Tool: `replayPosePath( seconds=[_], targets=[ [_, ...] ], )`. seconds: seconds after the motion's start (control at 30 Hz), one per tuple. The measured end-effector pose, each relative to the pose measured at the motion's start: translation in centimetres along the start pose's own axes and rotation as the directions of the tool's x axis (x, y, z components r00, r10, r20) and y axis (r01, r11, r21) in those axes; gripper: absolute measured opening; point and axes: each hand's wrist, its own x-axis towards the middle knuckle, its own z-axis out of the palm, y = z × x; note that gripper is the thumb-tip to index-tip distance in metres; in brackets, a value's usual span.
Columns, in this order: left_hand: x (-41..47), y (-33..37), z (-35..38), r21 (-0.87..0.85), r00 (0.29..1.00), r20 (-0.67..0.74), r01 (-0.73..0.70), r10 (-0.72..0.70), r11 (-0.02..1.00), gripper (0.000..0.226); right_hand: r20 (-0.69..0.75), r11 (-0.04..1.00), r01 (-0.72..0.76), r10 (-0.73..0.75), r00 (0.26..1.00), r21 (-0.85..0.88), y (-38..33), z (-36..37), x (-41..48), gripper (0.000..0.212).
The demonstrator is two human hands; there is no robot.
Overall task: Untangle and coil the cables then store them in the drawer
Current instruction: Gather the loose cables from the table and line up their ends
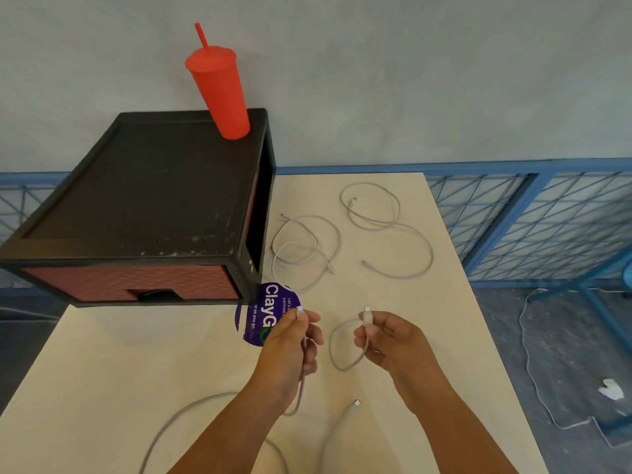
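My left hand (294,340) pinches the plug end of a white cable (191,408) that trails down and loops across the near table. My right hand (386,340) pinches another white plug, with a short loop of cable (337,350) hanging between the hands. A loose plug end (356,402) lies near the front. Two more white cables lie farther back: one tangled loop (307,248) beside the drawer unit and one wider loop (386,224) to the right. The black drawer unit (136,200) with a red drawer front (130,282) stands at the left, drawer closed.
A red tumbler with a straw (219,87) stands on the drawer unit's top. A round purple sticker (263,313) lies on the cream table (102,371). A blue metal frame (547,217) stands right of the table, with a white cord (533,371) on the floor.
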Motion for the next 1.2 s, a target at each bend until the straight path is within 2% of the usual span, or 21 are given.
replayPosePath(
  seconds=[0.13, 0.3, 0.53, 0.63, 0.77, 0.87, 1.03, 1.2],
  targets=[
    [-2.1, 0.6, 0.0, 0.008, 0.998, 0.034, -0.051, 0.05, 0.999, 0.023, 0.069, 0.999, 0.042, -0.043, 0.997, 0.02, -1.5, 1.5, -2.4, 0.02],
    [-5.2, 1.5, -0.4, 0.019, 0.987, 0.112, -0.12, 0.117, 0.993, 0.025, 0.117, 0.987, 0.15, -0.143, 0.983, -0.052, -2.8, 3.8, -5.4, 0.016],
    [-8.8, 2.3, -1.7, -0.063, 0.967, 0.19, -0.159, 0.169, 0.985, 0.027, 0.068, 0.942, 0.288, -0.28, 0.957, -0.171, -2.8, 6.7, -8.8, 0.019],
    [-9.9, 2.4, -2.5, -0.038, 0.971, 0.173, -0.162, 0.166, 0.986, 0.027, 0.078, 0.923, 0.319, -0.309, 0.948, -0.214, -2.7, 7.3, -9.8, 0.013],
    [-11.3, 2.5, -3.8, -0.036, 0.972, 0.164, -0.166, 0.17, 0.985, 0.032, 0.11, 0.912, 0.333, -0.315, 0.943, -0.238, -2.4, 8.5, -11.3, 0.017],
    [-12.2, 2.7, -4.6, -0.055, 0.971, 0.175, -0.154, 0.162, 0.986, 0.031, 0.134, 0.937, 0.298, -0.276, 0.952, -0.184, -2.2, 9.3, -12.1, 0.019],
    [-13.5, 2.6, -5.8, -0.067, 0.955, 0.246, -0.153, 0.165, 0.986, 0.026, 0.132, 0.965, 0.261, -0.263, 0.956, 0.032, -1.8, 9.9, -12.7, 0.014],
    [-13.9, 1.8, -6.3, 0.059, 0.942, 0.268, -0.226, 0.203, 0.972, 0.029, 0.11, 0.963, 0.265, -0.269, 0.957, 0.049, -1.6, 10.7, -13.3, 0.011]
  ],
)
